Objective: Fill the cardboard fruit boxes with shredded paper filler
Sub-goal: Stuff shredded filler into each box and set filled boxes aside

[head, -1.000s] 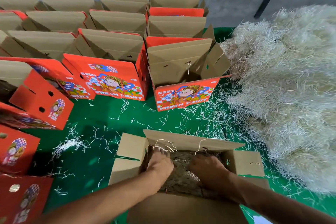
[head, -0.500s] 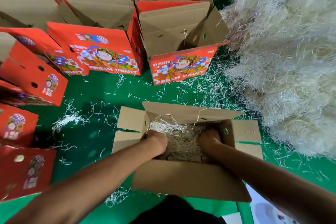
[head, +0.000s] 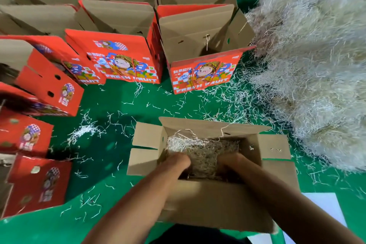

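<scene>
Two bare forearms, sleeveless to the frame edge, no gloves, watch or rings.

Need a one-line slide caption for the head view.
Both hands, left hand and right hand, press shredded paper into an open cardboard box beside the filler pile.

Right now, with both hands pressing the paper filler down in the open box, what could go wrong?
1. The filler lies heaped toward the left of the open box; pressing may leave it uneven.
2. Both the left hand and the right hand are deep inside; pulling them out could drag strands out, adding to the loose shreds on the green mat.
3. The near flap leans outward under the forearms and may crease.
</scene>
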The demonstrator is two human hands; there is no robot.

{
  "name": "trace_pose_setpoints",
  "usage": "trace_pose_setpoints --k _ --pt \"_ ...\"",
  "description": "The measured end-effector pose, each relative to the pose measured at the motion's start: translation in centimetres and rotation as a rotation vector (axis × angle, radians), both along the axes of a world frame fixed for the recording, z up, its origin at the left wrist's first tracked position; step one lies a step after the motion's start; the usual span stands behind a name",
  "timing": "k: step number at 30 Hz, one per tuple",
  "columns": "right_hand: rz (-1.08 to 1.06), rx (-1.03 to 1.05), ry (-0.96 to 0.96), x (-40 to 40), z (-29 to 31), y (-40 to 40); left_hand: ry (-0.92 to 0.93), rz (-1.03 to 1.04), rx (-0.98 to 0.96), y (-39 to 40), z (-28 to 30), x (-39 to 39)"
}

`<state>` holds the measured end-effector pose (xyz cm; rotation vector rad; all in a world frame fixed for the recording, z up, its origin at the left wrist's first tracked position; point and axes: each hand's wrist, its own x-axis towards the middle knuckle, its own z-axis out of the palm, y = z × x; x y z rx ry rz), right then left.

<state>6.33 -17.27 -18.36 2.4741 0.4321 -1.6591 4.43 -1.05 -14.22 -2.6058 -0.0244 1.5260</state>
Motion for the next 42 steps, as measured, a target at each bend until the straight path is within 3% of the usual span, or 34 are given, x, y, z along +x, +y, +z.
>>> trace_pose_setpoints --k 5,10,12,15,19,22,27,33,36,42 --pt "-0.059 0.015 -0.019 -1.2 0.6 -0.1 0.004 0.066 -0.081 0.3 -0.2 0.0" --pt "0.035 0.02 -0.399 -0.8 1.7 1.9 -0.163 0.17 -0.156 -0.3 -1.3 0.6" --pt "0.012 0.0 -0.452 -0.3 1.6 3.3 -0.254 0.27 -0.182 -0.4 -1.5 0.8" --pt "-0.118 0.14 -0.351 -0.3 0.4 3.5 -0.313 0.408 -0.137 -0.2 -2.0 0.9" --pt "-0.049 0.182 -0.364 -0.4 -0.4 2.6 -0.229 0.348 -0.132 0.1 -2.1 1.2" --pt "-0.086 0.226 -0.268 0.0 0.7 1.3 -0.235 0.309 -0.147 0.2 -2.3 1.6" --pt "-0.052 -0.003 -0.359 -0.4 0.9 -1.0 -0.296 0.297 -0.144 0.4 -2.8 1.8" --pt "-0.171 0.043 -0.268 -0.5 1.1 -0.9 -0.091 0.207 -0.137 0.7 -2.2 2.0" --pt "-0.162 0.057 -0.318 -0.6 1.3 -0.9 -0.088 0.18 -0.132 0.3 -1.9 2.4" --pt "-0.188 0.113 0.001 -2.7 1.1 -0.4 0.154 0.017 -0.095 -0.5 -1.3 -0.6"
